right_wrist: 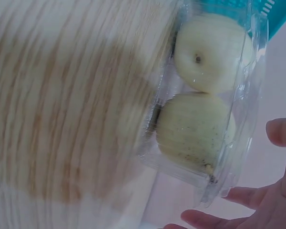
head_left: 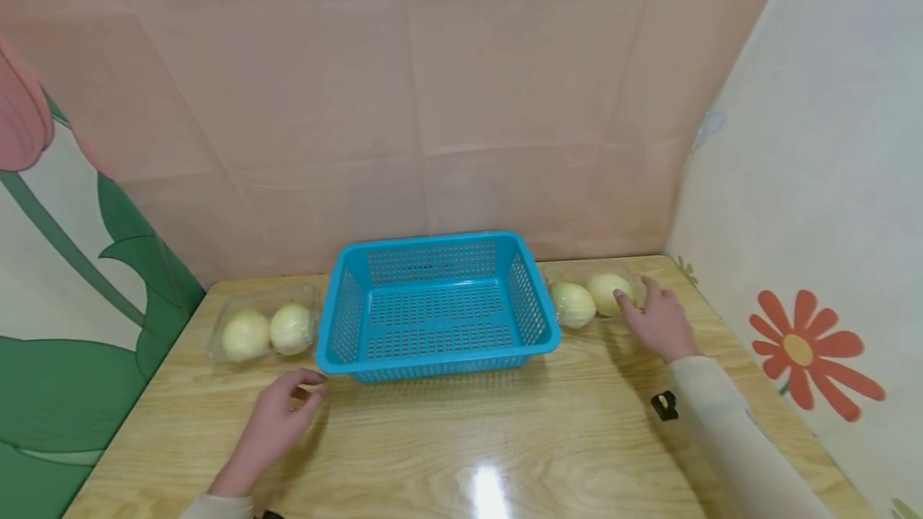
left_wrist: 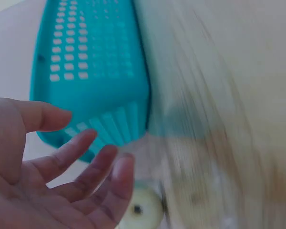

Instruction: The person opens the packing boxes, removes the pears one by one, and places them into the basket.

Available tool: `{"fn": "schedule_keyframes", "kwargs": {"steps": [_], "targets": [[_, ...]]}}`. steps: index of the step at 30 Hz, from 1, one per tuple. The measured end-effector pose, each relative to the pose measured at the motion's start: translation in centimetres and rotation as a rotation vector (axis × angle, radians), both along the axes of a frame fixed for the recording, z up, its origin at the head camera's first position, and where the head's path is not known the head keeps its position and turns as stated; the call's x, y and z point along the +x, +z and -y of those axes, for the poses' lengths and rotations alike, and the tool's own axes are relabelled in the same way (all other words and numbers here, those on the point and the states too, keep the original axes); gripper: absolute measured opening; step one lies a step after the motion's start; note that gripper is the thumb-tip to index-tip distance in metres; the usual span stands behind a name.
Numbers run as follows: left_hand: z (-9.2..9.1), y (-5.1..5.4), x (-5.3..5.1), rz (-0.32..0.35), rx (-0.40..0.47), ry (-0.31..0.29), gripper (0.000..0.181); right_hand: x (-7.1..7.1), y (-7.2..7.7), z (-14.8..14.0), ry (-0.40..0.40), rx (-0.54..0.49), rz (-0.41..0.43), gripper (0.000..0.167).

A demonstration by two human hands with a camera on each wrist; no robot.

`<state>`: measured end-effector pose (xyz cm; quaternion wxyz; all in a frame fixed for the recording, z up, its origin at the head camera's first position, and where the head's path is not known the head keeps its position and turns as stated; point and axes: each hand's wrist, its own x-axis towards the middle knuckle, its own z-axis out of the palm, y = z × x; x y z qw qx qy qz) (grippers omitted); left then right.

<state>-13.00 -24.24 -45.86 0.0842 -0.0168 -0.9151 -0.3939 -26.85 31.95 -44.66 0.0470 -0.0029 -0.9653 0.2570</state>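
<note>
In the head view my right hand (head_left: 659, 323) is at the right end of a clear plastic box (head_left: 627, 267) with two round pale-yellow fruits (head_left: 574, 305) inside. Its fingers are spread in the right wrist view, one fingertip close to the corner of the clear box (right_wrist: 200, 188); I cannot tell if it touches. My left hand (head_left: 277, 415) hovers over the table by the front left corner of a blue perforated basket (head_left: 440, 367), loosely bent fingers holding nothing. Beyond it lies another clear box (head_left: 223, 319) with two similar fruits (head_left: 245, 335).
The basket stands between the two boxes on a wood-grain table (head_left: 433, 439). A pinkish-brown sheet (head_left: 505, 102) hangs along the back edge. A pale wall with a painted red flower (head_left: 799, 349) borders the right side; painted green leaves (head_left: 65, 391) border the left.
</note>
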Motion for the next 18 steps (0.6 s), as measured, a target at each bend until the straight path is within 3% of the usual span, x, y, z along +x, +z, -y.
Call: {"fn": "schedule_keyframes", "kwargs": {"steps": [7, 12, 18], "targets": [[-1.6, 0.4, 0.3, 0.137, 0.194, -0.076, 0.016, -0.6, -0.2, -0.4, -0.033, -0.033, 0.043, 0.092], [-2.5, 0.5, 0.5, 0.221, 0.325, -0.191, 0.028, -0.8, -0.4, -0.3, -0.038, -0.061, 0.067, 0.09], [-3.6, 0.3, 0.2, 0.312, 0.406, -0.279, 0.037, -0.9, -0.6, -0.4, -0.032, -0.095, 0.068, 0.087]]}}
